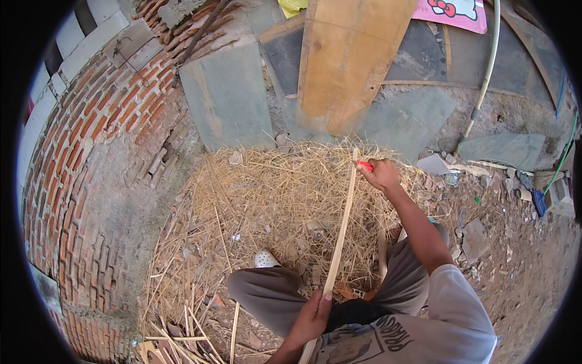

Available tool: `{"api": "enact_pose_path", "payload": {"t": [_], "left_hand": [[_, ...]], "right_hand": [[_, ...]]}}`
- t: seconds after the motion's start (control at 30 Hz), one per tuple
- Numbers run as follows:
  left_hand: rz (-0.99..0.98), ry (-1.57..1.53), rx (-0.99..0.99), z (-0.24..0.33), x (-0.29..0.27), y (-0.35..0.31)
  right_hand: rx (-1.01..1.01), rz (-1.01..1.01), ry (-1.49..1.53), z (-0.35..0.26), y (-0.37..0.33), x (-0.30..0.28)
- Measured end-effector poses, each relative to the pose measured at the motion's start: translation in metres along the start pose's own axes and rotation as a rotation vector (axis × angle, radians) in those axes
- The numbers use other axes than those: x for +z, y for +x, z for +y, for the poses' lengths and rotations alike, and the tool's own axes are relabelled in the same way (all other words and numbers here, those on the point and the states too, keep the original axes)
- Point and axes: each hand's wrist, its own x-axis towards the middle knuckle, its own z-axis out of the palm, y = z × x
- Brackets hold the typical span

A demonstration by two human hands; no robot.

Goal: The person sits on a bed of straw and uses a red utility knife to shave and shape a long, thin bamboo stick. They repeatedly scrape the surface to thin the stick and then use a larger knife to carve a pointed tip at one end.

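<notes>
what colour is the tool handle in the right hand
The tool handle in the right hand is red, seen in the head view.

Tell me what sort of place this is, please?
Probably a rough outdoor work yard: there's a worn brick wall, a spread of pale, straw-like shavings, and bare dirt.

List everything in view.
Strip: 1, pale, centre
Tool: 1, red, strip's far end
Shavings: many, yellowish, ground ahead
Loose strips: several, pale, lower left
Brickwork: 1, reddish, left
Slabs: several, greyish, upper half
Board: 1, orange, top
Sheet: 1, yellow, top
Panel: 1, pink, top right
Pole: 1, whitish, upper right
Cord: 1, green, right
Rubble: much, brownish, right
Shoe: 1 clear, white, below centre
Trousers: 1, grey, lower centre
Shirt: 1, grey, bottom
Left hand: 1, holding strip
Right hand: 1, holding tool
</notes>
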Motion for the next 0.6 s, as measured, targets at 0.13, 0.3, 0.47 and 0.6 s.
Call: {"api": "enact_pose_path", "payload": {"t": [0.13,0.3,0.47,0.6], "left_hand": [[-0.079,0.01,-0.001,0.004,0.002,-0.022],[-0.085,-0.073,-0.116,-0.007,0.002,-0.043],[0.02,-0.29,-0.227,0.012,-0.017,-0.018],[0.057,-0.282,-0.143,0.013,-0.022,-0.006]], "right_hand": [[0.239,-0.003,-0.045,0.033,0.011,-0.007],[0.357,-0.038,0.042,0.012,0.016,-0.017],[-0.308,-0.039,0.153,-0.053,-0.037,-0.02],[-0.589,-0.124,0.201,-0.087,-0.071,-0.016]]}}
